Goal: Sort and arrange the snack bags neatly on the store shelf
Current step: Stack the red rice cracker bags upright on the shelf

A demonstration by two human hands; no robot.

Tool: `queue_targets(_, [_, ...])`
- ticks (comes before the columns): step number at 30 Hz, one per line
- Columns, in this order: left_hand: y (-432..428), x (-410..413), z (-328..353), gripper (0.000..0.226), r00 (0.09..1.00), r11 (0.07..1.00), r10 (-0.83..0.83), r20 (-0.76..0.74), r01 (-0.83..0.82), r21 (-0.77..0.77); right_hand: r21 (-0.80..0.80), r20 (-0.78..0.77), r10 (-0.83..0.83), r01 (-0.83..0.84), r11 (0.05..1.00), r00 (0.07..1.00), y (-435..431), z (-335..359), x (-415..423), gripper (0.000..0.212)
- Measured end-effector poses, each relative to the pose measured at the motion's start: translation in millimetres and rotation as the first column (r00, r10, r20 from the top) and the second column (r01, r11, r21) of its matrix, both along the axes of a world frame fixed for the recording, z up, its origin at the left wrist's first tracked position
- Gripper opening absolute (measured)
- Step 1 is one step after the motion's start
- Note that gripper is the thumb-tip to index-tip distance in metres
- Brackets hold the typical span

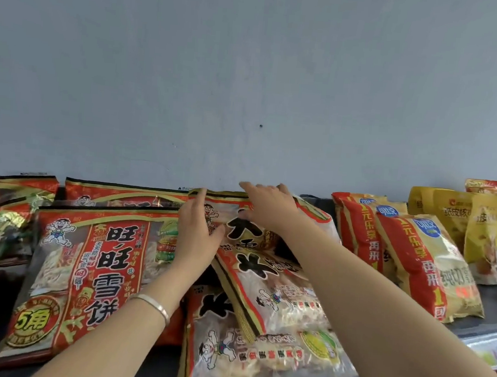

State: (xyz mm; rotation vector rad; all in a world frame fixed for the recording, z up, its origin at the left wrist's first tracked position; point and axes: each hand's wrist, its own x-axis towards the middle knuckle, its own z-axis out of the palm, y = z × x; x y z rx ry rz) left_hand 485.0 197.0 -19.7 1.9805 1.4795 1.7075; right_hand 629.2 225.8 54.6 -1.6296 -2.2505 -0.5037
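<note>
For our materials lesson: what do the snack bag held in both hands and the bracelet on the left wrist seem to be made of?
Snack bag: likely thin plastic film, glossy and printed; it shows sheen and soft creases. Bracelet: probably metal, silvery and polished; it is a thin rigid band with a bright highlight.

three pale cracker bags, four red bags (far left unclear), three red-yellow bags
</note>
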Motion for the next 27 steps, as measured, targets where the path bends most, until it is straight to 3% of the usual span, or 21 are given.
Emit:
queue_targets(3, [13.7, -7.0, -4.0, 0.085, 0.994, 0.999, -0.043, 0.105, 0.045, -0.020, -0.086, -0.039, -0.004, 0.001, 0.996, 0.999, 16.3, 1.7, 0.4, 0.031])
queue_targets(6, [34.7, -11.7, -5.4, 0.090, 0.959, 0.982, -0.132, 0.253, 0.161, -0.099, -0.029, -0.124, -0.020, 0.016, 0.999, 0.992, 27.9, -2.4, 5.4, 0.026])
queue_targets(10, [56.6, -9.1, -9.5, 0.078, 0.954, 0.942, -0.185, 0.236, 0.240, -0.233, 0.040, -0.177, -0.066, 0.074, 0.996, 0.982, 33.8, -1.3, 17.2, 0.017])
queue_targets(15, [68.9, -3.9, -23.4, 0.063, 0.893, 0.829, -0.241, 0.380, 0.393, -0.398, 0.047, -0.149, -0.083, 0.091, 0.995, 0.985, 41.1, 3.8, 23.6, 0.025])
queue_targets(20, [73.7, -1.9, -28.2, 0.070, 0.971, 0.839, -0.177, 0.159, 0.233, -0.491, 0.082, -0.103, -0.088, 0.096, 0.992, 0.991, 56.0, 5.9, 18.4, 0.020])
queue_targets(23, [78.6, -3.2, -33.2, 0.080, 0.978, 0.821, -0.112, 0.176, 0.191, -0.538, 0.047, -0.106, -0.096, 0.101, 0.994, 0.990, 65.9, 5.1, 5.7, 0.015])
queue_targets(27, [88.0, -2.1, -44.3, 0.072, 0.947, 0.786, -0.080, 0.312, 0.253, -0.564, 0.056, -0.034, -0.072, 0.074, 0.996, 0.997, 83.0, -25.5, -6.5, 0.053])
